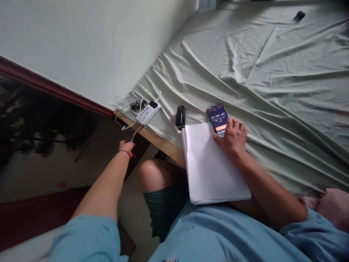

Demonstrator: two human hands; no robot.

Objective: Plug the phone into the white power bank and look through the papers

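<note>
My left hand (126,146), with a red string round the wrist, is closed on a white cable (136,133) beside the bed's wooden edge. That cable runs up to a white power bank (148,113) with a dark display, lying on the sheet. My right hand (235,136) grips the lower end of a smartphone (219,118), thumb at one side and fingers at the other. Its lit screen shows a running time. Under the phone's lower end and my right forearm is a stack of white paper (211,167), partly over my lap. By its top corner sits a black stapler-like object (180,116).
A creased pale green sheet (272,94) covers the bed, edged by a wooden board (160,145). Small dark items (135,105) and clear plastic (122,103) lie beside the power bank. A small black object (300,15) is far right. A white wall (95,47) rises at left.
</note>
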